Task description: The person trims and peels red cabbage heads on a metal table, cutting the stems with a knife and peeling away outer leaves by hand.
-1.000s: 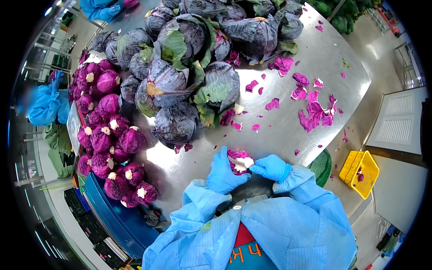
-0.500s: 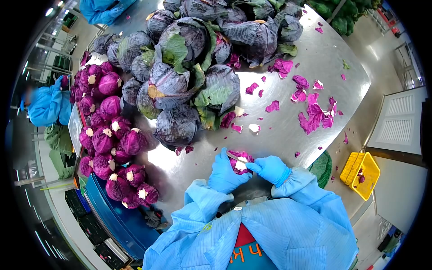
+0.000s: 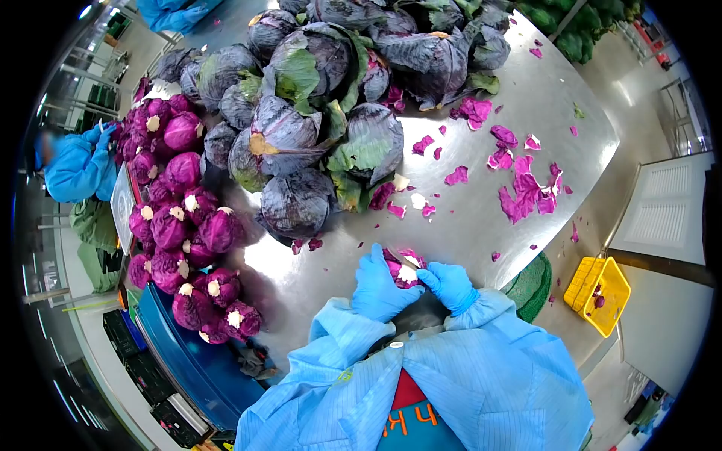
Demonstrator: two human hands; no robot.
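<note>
My left hand (image 3: 377, 287), in a blue glove, is wrapped round the left side of a small purple cabbage (image 3: 406, 276) whose white cut base faces up. A knife (image 3: 401, 258) lies across the cabbage top, its blade touching beside the white core. My right hand (image 3: 450, 286), also gloved, is closed at the cabbage's right edge on the knife, whose handle is hidden by the fingers. Just beyond my hands, white and purple trimmings (image 3: 419, 201) lie on the metal table (image 3: 466, 225).
Untrimmed dark cabbages (image 3: 297, 203) are heaped at the table's far side. Peeled purple cabbages (image 3: 183, 173) are piled on the left above a blue bin (image 3: 188, 353). A yellow basket (image 3: 618, 289) stands on the right floor. A co-worker (image 3: 79, 167) in blue is at the far left.
My hands and the cabbage have shifted slightly, and the knife has moved across its top. One white piece among the trimmings has shifted or appeared. The co-worker's arms have changed position.
</note>
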